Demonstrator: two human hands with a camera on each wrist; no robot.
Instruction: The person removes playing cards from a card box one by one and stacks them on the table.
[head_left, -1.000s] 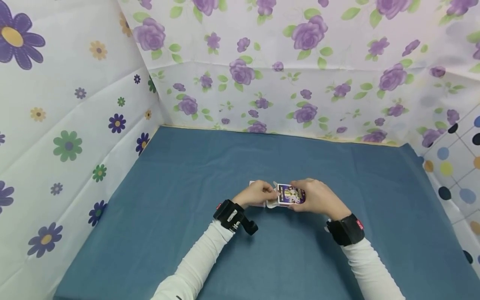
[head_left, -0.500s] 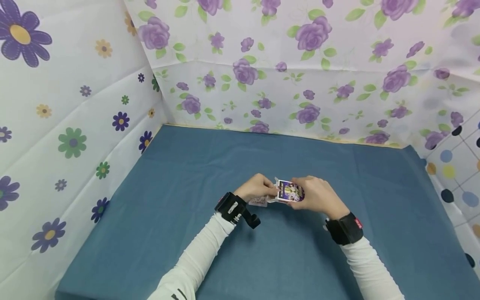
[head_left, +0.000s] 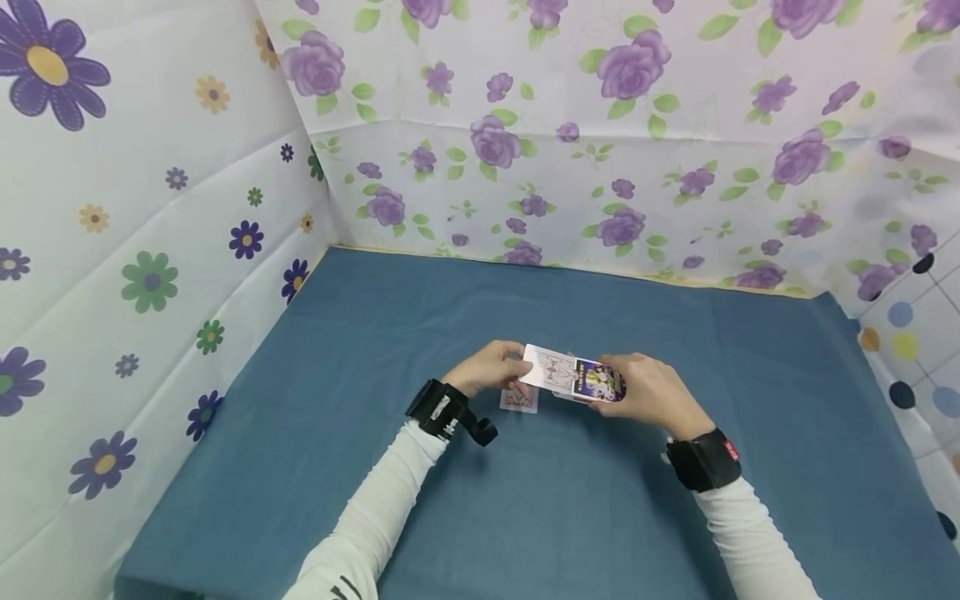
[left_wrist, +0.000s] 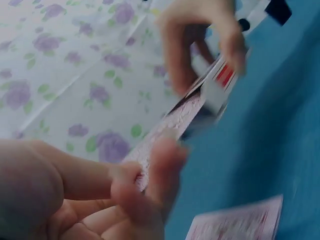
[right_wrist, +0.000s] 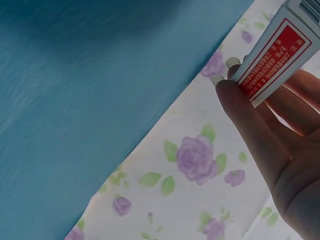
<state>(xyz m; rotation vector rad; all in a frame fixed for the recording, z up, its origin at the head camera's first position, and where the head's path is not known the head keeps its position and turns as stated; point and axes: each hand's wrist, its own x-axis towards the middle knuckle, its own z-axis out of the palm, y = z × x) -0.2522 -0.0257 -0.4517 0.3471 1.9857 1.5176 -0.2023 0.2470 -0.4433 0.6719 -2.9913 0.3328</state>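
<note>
In the head view my right hand (head_left: 651,395) grips a small purple playing-card box (head_left: 600,382) by its far end, its open end facing left. The right wrist view shows the box's white side with a red printed panel, between thumb and fingers. My left hand (head_left: 489,368) pinches a playing card (head_left: 551,367) with a pinkish patterned back, partly out of the box; whether it is one card or several I cannot tell. Below the left hand another patterned card (head_left: 519,400) lies on the blue cloth, also seen at the bottom of the left wrist view.
A blue cloth (head_left: 420,317) covers the table. White sheets with purple flowers (head_left: 495,142) hang behind it and along the left, and a dotted sheet (head_left: 911,350) stands at the right. Each wrist wears a black camera strap (head_left: 703,460).
My left hand has drawn the patterned card leftward out of the box's mouth, where it was picking before. The right hand keeps its grip on the box, and the card on the cloth has come into sight.
</note>
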